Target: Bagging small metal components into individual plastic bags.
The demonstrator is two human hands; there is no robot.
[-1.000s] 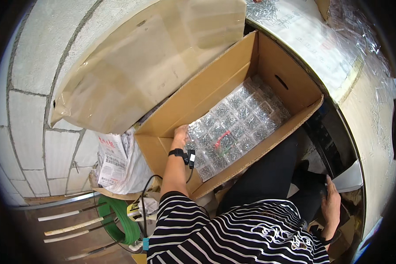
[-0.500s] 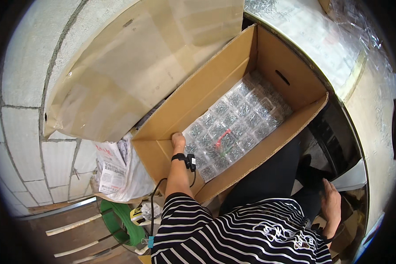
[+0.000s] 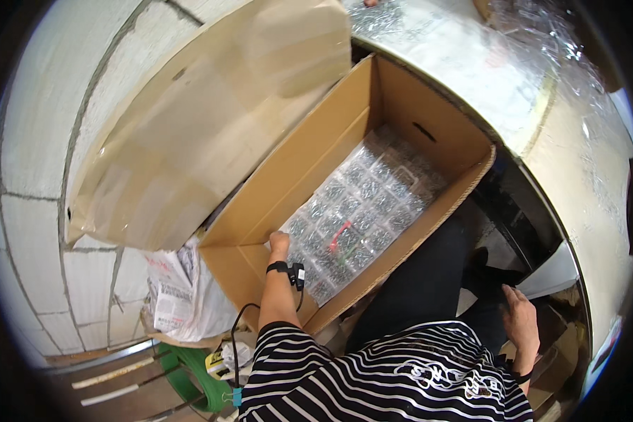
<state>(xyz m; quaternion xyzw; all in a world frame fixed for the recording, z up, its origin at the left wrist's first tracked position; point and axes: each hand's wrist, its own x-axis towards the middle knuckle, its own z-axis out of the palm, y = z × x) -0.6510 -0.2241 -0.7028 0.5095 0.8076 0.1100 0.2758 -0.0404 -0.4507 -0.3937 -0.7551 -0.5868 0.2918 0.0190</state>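
In the cardboard box (image 3: pixel 309 169), clear plastic packs (image 3: pixel 348 204) filled with small silvery metal pieces, like screws or nails, lie in rows. A small red piece (image 3: pixel 340 237) shows among them, with a faint green one (image 3: pixel 344 257) beside it. My left hand (image 3: pixel 279 243) reaches into the left end of the box, closed at the edge of the packs. Its curled fingers hide whatever they hold. My right hand (image 3: pixel 520 320) hangs beside my right leg, its fingers stretched out and nothing in them.
Brown taped cardboard (image 3: pixel 211 119) leans against the block wall (image 3: pixel 32 246). A pale work surface (image 3: pixel 464 77) with clear plastic film (image 3: pixel 541 42) curves along the far right; another person's fingertips (image 3: pixel 371 3) show there. White bags (image 3: pixel 190 295) and a green coil (image 3: pixel 190 383) lie at left.
The view has shifted, so the box and packs sit further left and a little lower. My left hand stays at the same edge of the packs. Fingertips of another person have appeared at the top.
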